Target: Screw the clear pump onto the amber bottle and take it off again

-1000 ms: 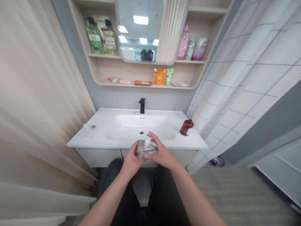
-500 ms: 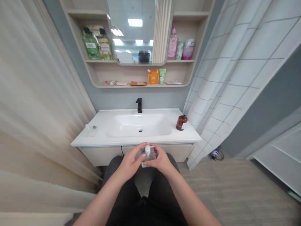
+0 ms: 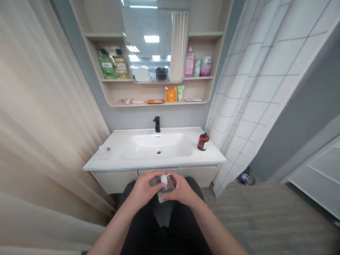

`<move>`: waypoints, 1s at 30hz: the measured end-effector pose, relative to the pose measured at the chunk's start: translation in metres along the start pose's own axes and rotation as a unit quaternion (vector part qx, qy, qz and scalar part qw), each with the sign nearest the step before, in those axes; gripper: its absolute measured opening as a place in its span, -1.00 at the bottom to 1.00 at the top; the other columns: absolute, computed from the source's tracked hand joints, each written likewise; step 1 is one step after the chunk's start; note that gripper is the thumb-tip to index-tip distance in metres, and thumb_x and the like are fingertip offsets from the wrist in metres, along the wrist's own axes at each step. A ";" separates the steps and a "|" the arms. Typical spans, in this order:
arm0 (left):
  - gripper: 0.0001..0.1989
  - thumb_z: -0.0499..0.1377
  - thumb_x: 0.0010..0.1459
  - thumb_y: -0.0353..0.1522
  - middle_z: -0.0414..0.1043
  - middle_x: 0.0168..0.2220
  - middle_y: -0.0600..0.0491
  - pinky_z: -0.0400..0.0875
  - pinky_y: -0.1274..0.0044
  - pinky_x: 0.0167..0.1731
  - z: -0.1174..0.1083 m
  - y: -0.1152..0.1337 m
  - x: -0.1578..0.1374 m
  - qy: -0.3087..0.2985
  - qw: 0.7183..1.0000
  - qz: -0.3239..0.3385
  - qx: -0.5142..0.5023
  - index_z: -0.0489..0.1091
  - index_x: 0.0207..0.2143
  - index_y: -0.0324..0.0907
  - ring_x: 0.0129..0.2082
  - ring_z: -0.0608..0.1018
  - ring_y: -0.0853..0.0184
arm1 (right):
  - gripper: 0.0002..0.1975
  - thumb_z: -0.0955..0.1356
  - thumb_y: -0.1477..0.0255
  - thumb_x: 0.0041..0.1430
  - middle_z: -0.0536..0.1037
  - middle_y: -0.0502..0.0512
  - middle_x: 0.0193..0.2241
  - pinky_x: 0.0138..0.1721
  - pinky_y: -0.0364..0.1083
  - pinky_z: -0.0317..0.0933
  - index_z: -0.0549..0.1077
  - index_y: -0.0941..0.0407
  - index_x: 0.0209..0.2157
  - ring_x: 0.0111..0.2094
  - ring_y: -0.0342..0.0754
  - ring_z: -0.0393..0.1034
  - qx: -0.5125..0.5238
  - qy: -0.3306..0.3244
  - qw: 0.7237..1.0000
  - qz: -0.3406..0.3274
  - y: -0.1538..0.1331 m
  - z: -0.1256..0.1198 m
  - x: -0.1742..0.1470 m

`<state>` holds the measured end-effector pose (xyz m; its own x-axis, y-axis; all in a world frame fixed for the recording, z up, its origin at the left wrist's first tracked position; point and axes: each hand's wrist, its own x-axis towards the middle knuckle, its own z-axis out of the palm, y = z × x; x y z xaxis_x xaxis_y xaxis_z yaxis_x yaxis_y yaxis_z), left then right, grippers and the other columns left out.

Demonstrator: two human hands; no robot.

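Between my hands, low in front of the vanity, is a clear pump bottle (image 3: 170, 186) with a white pump head (image 3: 164, 179). My left hand (image 3: 145, 187) has its fingers closed at the pump head, the thumb lying against its side. The bottle's body is gripped by my right hand (image 3: 181, 190), its fingers curled round the right side and the thumb across the front. Part of the bottle is hidden behind the fingers. On the right of the white sink counter (image 3: 108, 163) stands a brown bottle (image 3: 203, 142) with a pale label, apart from both hands.
A black faucet (image 3: 157, 124) rises behind the basin (image 3: 159, 140). Small clear items (image 3: 103, 152) lie at the counter's left. Toiletries fill the shelf (image 3: 159, 105) round the mirror (image 3: 151, 46). Curtains (image 3: 53, 106) hang left, a checked curtain (image 3: 239, 92) right. A purple bottle (image 3: 244, 177) is on the floor.
My hands and the pump bottle sit slightly lower in view, and the bottle is tilted a little. The camera view has tipped upward. My grip stays about the same.
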<state>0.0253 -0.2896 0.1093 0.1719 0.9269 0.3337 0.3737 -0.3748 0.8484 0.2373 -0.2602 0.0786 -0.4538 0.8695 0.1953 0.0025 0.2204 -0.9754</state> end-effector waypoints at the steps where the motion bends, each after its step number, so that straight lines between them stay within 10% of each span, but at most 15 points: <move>1: -0.74 0.42 0.18 -0.33 0.66 -0.15 0.00 0.61 0.32 0.02 0.005 0.002 0.001 0.032 0.999 -0.007 0.021 0.71 -0.05 -0.05 -0.10 0.67 0.14 | -0.19 0.78 0.26 -0.32 0.71 0.08 -0.11 -0.06 0.07 0.51 0.59 0.05 0.03 -0.13 0.14 0.61 -0.003 0.003 1.000 -0.002 0.000 0.003 0.001; 5: -0.80 0.40 0.09 -0.39 0.57 -0.22 0.02 0.61 0.33 -0.06 0.018 0.011 0.004 0.098 0.994 -0.010 0.053 0.67 -0.18 -0.06 -0.17 0.64 0.17 | -0.24 0.74 0.32 -0.25 0.72 0.11 -0.03 0.05 0.12 0.50 0.61 0.03 0.06 -0.03 0.20 0.62 -0.024 0.030 0.999 -0.022 0.005 0.012 0.006; 10: -0.42 0.39 0.18 -0.31 0.65 0.13 -0.09 0.50 0.21 0.29 0.004 0.004 0.004 -0.017 0.994 -0.032 -0.103 0.50 0.26 -0.06 0.19 0.64 0.07 | -0.15 0.77 0.27 -0.30 0.70 0.14 0.03 0.06 0.13 0.50 0.59 0.02 0.10 0.01 0.21 0.63 -0.008 0.046 0.999 -0.021 0.005 0.004 0.007; 16: -0.35 0.51 -0.03 -0.33 0.66 -0.01 -0.03 0.58 0.25 0.15 0.010 -0.001 0.007 0.026 0.994 -0.088 -0.065 0.53 0.17 -0.07 -0.01 0.69 0.11 | -0.12 0.79 0.24 -0.31 0.70 0.12 0.03 0.09 0.15 0.50 0.60 0.00 0.12 0.04 0.25 0.63 -0.012 0.004 0.999 -0.033 -0.001 0.012 0.002; 23: -0.23 0.42 0.24 -0.19 0.68 0.01 -0.12 0.47 0.19 0.29 -0.006 -0.007 0.000 -0.079 0.982 -0.023 -0.171 0.31 0.44 -0.07 0.23 0.62 0.03 | -0.11 0.78 0.22 -0.29 0.69 0.13 0.07 0.11 0.14 0.50 0.59 0.00 0.14 0.06 0.23 0.62 0.001 0.000 0.999 -0.034 0.009 0.015 0.004; 30: -0.42 0.42 0.02 -0.42 0.62 0.06 -0.06 0.53 0.20 0.24 0.004 0.000 0.005 0.021 0.999 -0.017 -0.030 0.58 0.15 -0.04 0.10 0.65 0.05 | -0.15 0.79 0.27 -0.34 0.71 0.06 -0.06 0.03 0.13 0.52 0.61 -0.02 0.08 -0.04 0.22 0.63 -0.009 -0.003 1.000 -0.020 0.017 0.021 0.008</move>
<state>0.0303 -0.2849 0.1095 0.1209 0.9395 0.3207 0.3235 -0.3427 0.8820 0.2148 -0.2593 0.0610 -0.4595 0.8572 0.2326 0.0008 0.2623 -0.9650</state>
